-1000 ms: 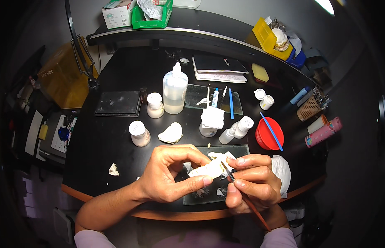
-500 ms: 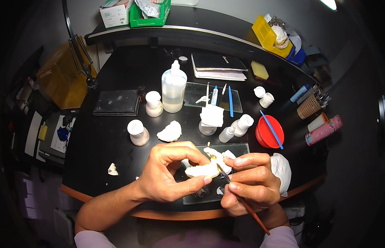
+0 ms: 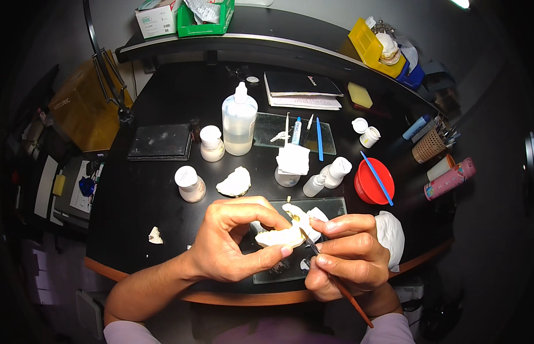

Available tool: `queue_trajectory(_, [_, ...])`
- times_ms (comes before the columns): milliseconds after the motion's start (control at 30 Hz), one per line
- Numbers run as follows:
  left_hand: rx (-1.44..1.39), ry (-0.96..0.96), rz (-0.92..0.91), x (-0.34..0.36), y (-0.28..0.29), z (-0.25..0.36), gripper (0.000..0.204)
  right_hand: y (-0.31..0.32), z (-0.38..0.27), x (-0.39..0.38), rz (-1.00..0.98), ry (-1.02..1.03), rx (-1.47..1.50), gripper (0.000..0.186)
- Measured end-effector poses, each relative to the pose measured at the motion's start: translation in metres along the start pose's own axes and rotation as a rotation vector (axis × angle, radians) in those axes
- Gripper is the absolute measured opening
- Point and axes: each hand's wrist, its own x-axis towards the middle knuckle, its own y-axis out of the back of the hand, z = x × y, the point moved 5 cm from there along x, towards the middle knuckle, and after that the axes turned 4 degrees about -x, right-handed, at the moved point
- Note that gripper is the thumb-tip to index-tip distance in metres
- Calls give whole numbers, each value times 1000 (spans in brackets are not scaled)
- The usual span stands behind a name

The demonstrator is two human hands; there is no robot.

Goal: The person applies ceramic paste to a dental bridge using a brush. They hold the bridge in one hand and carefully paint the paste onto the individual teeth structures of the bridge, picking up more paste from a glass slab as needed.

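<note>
My left hand pinches a cream-coloured dental plaster cast between thumb and fingers, above a glass slab. Closed like a pen grip, my right hand holds a slim tool with a reddish-brown handle. Its thin dark tip touches or nearly touches the right part of the cast; whether it is a brush or a blade is too small to tell. My right fingertips are close to the cast's right edge. White tissue-like material lies behind the cast, partly hidden by it.
Jars and bottles stand beyond my hands, including a large clear bottle. A red bowl with a blue stick is at right, beside crumpled white tissue. Another plaster piece lies behind my left hand; a fragment lies left.
Both hands keep nearly the same hold on the cast and the tool. The whole view has shifted very slightly.
</note>
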Motion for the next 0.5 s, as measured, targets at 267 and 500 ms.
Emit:
queue_trajectory(267, [44,-22,-15,1,-1,0,24,5,-3,1,10,5,-14,17])
queue_trajectory(500, [72,-11,-30,2,-2,3,24,5,-2,0,15,17,-13,16])
